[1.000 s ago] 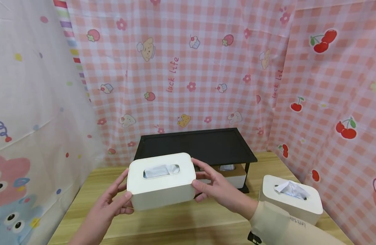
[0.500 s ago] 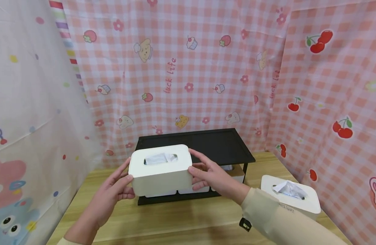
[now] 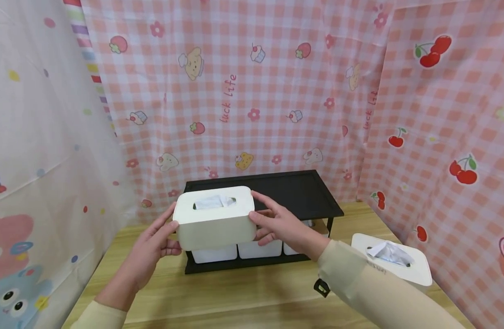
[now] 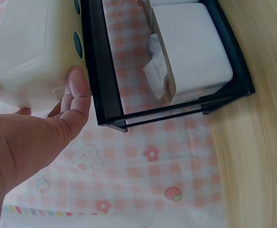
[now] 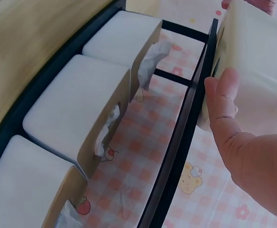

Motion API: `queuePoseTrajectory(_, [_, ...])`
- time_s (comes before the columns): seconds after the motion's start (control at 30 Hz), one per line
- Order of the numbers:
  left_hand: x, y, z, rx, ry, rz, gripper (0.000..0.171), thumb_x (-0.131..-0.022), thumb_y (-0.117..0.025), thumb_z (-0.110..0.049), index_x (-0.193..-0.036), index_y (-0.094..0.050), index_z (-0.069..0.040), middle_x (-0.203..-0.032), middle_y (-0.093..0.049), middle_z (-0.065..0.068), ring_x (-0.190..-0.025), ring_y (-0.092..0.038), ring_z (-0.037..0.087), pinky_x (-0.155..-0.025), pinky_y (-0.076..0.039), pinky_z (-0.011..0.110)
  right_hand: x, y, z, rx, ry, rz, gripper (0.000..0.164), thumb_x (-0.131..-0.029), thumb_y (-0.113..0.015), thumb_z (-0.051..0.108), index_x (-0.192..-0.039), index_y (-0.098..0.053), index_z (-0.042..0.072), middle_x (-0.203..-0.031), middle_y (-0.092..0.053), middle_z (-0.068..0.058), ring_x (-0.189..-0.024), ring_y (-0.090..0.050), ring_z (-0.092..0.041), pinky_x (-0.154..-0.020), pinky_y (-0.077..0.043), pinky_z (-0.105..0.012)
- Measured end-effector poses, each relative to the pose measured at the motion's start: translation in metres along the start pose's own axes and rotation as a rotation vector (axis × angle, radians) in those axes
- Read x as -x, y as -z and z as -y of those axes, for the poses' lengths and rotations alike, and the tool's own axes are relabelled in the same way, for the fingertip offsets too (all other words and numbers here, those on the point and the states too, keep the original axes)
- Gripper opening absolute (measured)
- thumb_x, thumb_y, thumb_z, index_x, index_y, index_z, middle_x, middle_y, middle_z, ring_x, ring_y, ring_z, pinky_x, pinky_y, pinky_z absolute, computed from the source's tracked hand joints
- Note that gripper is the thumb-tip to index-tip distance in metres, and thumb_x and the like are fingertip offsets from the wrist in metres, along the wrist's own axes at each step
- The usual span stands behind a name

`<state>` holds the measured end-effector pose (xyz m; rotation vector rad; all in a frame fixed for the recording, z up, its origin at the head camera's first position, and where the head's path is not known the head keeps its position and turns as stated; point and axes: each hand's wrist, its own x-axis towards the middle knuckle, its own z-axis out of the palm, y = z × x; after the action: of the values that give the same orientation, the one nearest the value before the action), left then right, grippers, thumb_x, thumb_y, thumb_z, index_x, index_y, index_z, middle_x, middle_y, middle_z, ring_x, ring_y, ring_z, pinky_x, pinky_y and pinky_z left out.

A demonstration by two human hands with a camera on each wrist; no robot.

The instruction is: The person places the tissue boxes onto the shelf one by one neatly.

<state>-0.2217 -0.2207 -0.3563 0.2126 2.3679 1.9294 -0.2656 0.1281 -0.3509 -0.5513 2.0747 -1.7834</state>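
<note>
A cream tissue box is in the air at the front left part of the black rack, with its front side turned to the person. It is near the height of the top of the rack; whether it touches the rack, I cannot tell. In its oval opening lies a folded white tissue. On the face turned down toward the rack, a dark oval mark can be seen from the left wrist.

Both hands are gripping this box. The grip of the left hand is closed on its left end, with the thumb at the front corner. The grip of the right hand is closed on the other end in the same way, in front of the middle of the rack.

Inside the rack, on its low base, I see white boxes with brown tops standing side by side, and tissue comes out of their openings.

To the right of the rack, well apart from it, a second cream tissue box stands on the desk, partly behind the right sleeve. A small black piece is beside this sleeve, in front of the rack. Behind the rack hangs a pink checkered cloth, and to its left a white curtain with cartoon figures.
</note>
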Motion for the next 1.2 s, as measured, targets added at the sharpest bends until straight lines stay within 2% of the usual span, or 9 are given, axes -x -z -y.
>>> queuePoseTrajectory(0.13, [-0.005, 0.003, 0.000, -0.008, 0.013, 0.006, 0.064, -0.114, -0.046, -0.048, -0.172, -0.020, -0.037, -0.170, -0.035, 0.011, -0.092, -0.071, 0.012, -0.086, -0.060, 0.030, -0.006, 0.001, 0.002, 0.031, -0.019, -0.022, 0.072, -0.109, -0.061, 0.044, -0.170, -0.021, 0.044, -0.164, -0.042, -0.023, -0.102, -0.075, -0.028, -0.086, -0.064, -0.039])
queuePoseTrajectory(0.3, [-0.009, 0.003, 0.000, -0.054, 0.040, -0.057, 0.065, -0.112, -0.047, -0.054, -0.171, -0.025, -0.036, -0.167, -0.043, 0.015, -0.099, -0.071, 0.009, -0.088, -0.059, 0.030, -0.012, -0.001, 0.002, 0.096, -0.025, -0.053, 0.074, -0.109, -0.061, 0.047, -0.170, -0.020, 0.045, -0.164, -0.046, -0.020, -0.109, -0.073, -0.028, -0.088, -0.063, -0.040])
queuePoseTrajectory(0.47, [-0.010, -0.002, -0.003, -0.093, 0.060, -0.146, 0.066, -0.110, -0.049, -0.058, -0.169, -0.032, -0.033, -0.162, -0.050, 0.014, -0.101, -0.070, 0.009, -0.087, -0.060, 0.030, -0.016, -0.007, 0.002, 0.179, 0.019, -0.106, 0.072, -0.108, -0.060, 0.050, -0.169, -0.022, 0.045, -0.167, -0.047, -0.013, -0.140, -0.060, -0.033, -0.101, -0.059, -0.053])
queuePoseTrajectory(0.57, [-0.011, -0.005, -0.004, -0.108, 0.052, -0.201, 0.067, -0.109, -0.053, -0.058, -0.167, -0.038, -0.030, -0.159, -0.053, 0.015, -0.100, -0.069, 0.008, -0.085, -0.060, 0.028, -0.016, -0.009, 0.003, 0.224, 0.050, -0.149, 0.069, -0.108, -0.060, 0.050, -0.169, -0.027, 0.043, -0.166, -0.049, -0.010, -0.150, -0.051, -0.033, -0.107, -0.055, -0.060])
queuePoseTrajectory(0.7, [-0.012, -0.008, -0.007, -0.115, 0.021, -0.268, 0.065, -0.108, -0.057, -0.054, -0.163, -0.046, -0.023, -0.154, -0.057, 0.017, -0.096, -0.068, 0.004, -0.082, -0.061, 0.025, -0.017, -0.011, 0.004, 0.257, 0.067, -0.194, 0.065, -0.108, -0.060, 0.050, -0.167, -0.033, 0.040, -0.162, -0.054, -0.008, -0.149, -0.053, -0.032, -0.107, -0.055, -0.059])
queuePoseTrajectory(0.8, [-0.013, -0.009, -0.010, -0.115, 0.004, -0.293, 0.063, -0.108, -0.059, -0.052, -0.162, -0.049, -0.020, -0.154, -0.058, 0.018, -0.094, -0.069, 0.002, -0.081, -0.061, 0.024, -0.019, -0.013, 0.005, 0.246, 0.065, -0.219, 0.063, -0.108, -0.060, 0.049, -0.166, -0.038, 0.036, -0.159, -0.057, -0.007, -0.146, -0.056, -0.031, -0.106, -0.056, -0.058])
queuePoseTrajectory(0.93, [-0.014, -0.010, -0.012, -0.122, 0.007, -0.302, 0.063, -0.107, -0.060, -0.051, -0.162, -0.049, -0.020, -0.154, -0.058, 0.018, -0.094, -0.070, 0.004, -0.079, -0.060, 0.023, -0.021, -0.013, 0.007, 0.223, 0.056, -0.240, 0.060, -0.109, -0.059, 0.047, -0.165, -0.042, 0.031, -0.158, -0.059, -0.009, -0.143, -0.058, -0.030, -0.104, -0.057, -0.055])
queuePoseTrajectory(1.2, [-0.017, -0.011, -0.014, -0.144, 0.023, -0.298, 0.063, -0.108, -0.060, -0.051, -0.162, -0.049, -0.021, -0.153, -0.058, 0.016, -0.096, -0.068, 0.009, -0.078, -0.058, 0.021, -0.023, -0.012, 0.008, 0.175, 0.023, -0.237, 0.059, -0.110, -0.059, 0.045, -0.164, -0.043, 0.031, -0.160, -0.057, -0.007, -0.144, -0.058, -0.029, -0.104, -0.057, -0.053])
